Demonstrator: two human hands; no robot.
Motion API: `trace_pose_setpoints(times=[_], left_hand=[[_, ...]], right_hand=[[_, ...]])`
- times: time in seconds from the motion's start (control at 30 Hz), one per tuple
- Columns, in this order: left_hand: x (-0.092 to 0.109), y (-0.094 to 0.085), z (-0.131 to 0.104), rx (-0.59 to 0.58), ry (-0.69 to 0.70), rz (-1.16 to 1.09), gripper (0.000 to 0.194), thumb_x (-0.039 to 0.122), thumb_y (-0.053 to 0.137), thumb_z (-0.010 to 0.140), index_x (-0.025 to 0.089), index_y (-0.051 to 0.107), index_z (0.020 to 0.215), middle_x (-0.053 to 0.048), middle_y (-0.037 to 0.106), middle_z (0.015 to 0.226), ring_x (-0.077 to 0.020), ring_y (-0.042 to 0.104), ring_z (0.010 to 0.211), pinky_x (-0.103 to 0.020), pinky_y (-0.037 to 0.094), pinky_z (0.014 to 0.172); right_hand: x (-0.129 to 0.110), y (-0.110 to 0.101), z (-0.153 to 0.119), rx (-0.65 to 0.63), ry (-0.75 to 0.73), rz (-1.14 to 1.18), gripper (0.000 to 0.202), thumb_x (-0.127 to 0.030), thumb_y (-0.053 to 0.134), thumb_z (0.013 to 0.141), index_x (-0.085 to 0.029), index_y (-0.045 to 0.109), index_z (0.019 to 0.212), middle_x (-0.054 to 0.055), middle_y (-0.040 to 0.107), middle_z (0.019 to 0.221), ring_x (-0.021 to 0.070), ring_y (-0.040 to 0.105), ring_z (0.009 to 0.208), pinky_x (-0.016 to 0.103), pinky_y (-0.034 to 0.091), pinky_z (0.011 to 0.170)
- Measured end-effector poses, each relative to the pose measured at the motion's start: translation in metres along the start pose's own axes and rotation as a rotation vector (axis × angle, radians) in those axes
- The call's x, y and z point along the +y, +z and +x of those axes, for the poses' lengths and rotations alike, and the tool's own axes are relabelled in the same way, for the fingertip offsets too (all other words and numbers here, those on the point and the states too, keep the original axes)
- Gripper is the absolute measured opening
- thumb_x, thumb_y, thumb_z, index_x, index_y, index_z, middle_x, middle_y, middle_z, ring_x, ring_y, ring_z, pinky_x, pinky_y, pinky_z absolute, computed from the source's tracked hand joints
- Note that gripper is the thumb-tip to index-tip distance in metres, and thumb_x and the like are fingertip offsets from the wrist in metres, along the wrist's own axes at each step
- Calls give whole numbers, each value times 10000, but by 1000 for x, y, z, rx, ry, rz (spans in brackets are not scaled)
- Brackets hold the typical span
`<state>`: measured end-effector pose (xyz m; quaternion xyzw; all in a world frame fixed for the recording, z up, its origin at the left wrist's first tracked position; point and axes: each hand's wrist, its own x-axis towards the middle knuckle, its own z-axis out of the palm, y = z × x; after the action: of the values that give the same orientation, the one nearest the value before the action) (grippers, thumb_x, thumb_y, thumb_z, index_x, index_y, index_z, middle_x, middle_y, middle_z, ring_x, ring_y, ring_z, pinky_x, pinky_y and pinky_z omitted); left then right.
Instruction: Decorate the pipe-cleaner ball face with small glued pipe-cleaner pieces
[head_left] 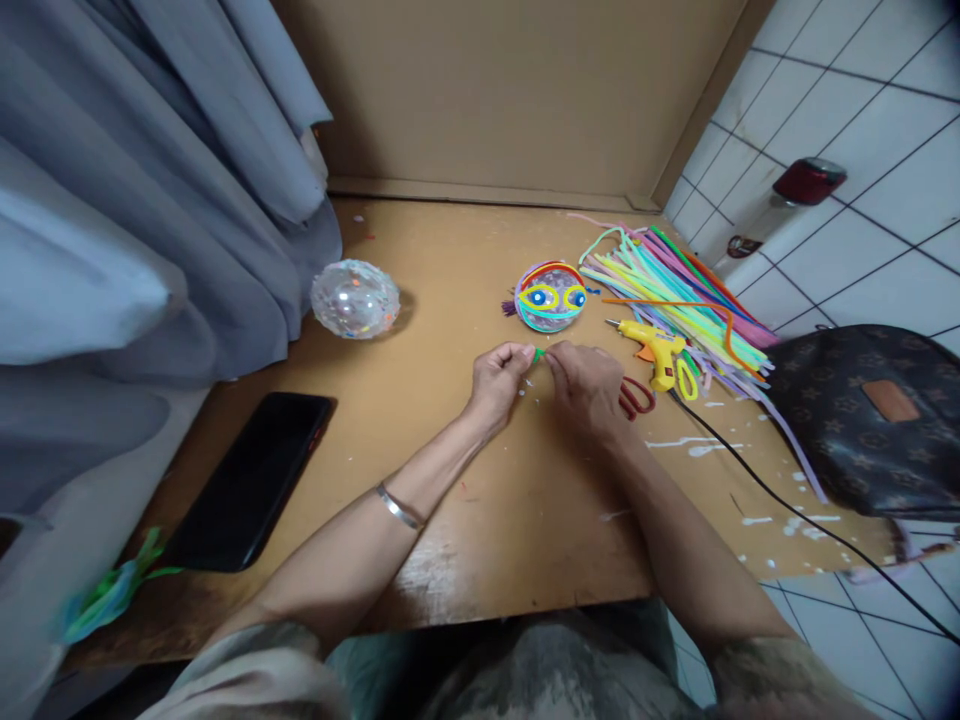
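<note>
Pinch grip on a small green piece (539,354), mid-table

So I'm watching this from my remote seat, and the green piece is right in the gap where both sets of fingers meet, just above the table (480,560). Left hand (496,382) has it pinched between thumb and fingertips; right hand (589,382) looks to be pinching the other end, though the knuckles hide most of that. My read: the step in hand is fine shaping of that piece, and the next move calls for a light, steady hold on both sides.

Just beyond is the decorated ball (551,312) with the yellow-rimmed eyes. Red-handled scissors (639,398) poke out beside the right hand, then the yellow glue gun (654,348) and a pile of pipe cleaners (660,285). Clear ball (355,300) sits well off left, phone (247,480) nearer me.
</note>
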<state>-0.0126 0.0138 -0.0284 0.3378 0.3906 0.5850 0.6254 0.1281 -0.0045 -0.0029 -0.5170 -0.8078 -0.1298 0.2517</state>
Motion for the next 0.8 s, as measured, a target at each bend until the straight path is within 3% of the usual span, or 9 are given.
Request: trace_pose_setpoints(times=[0.3,0.47,0.63,0.8], left_hand=[[3,8,-8,89,-86,-161,485,397,904,710,178,498,561,80,386,477,-44,316,459,-211,250,475],[7,14,-11,155,-169,-283,423,260,864,786,170,502,587,75,438,503,-39,381,476,-189,323,514],[11,17,-11,174,-305,-444,331,195,864,781,162,554,668,71,516,558,-31,452,495,-159,387,538],[11,17,-9,181,-338,-496,231,201,839,798,162,622,728,39,607,627,-50,546,535,-168,442,554]], right_hand=[[-20,4,-4,-150,80,-1,356,-263,331,1066,-194,611,858,64,676,709,178,527,601,315,227,614],[-33,11,-4,-209,158,-11,340,-272,322,1085,-177,610,931,85,712,745,179,594,627,298,259,617],[-38,12,-2,-238,307,100,351,-329,335,1102,-123,599,1209,149,783,917,210,703,747,288,360,630],[-39,6,2,-274,305,119,383,-320,394,1086,-119,568,1363,152,804,997,216,727,794,289,396,647]])
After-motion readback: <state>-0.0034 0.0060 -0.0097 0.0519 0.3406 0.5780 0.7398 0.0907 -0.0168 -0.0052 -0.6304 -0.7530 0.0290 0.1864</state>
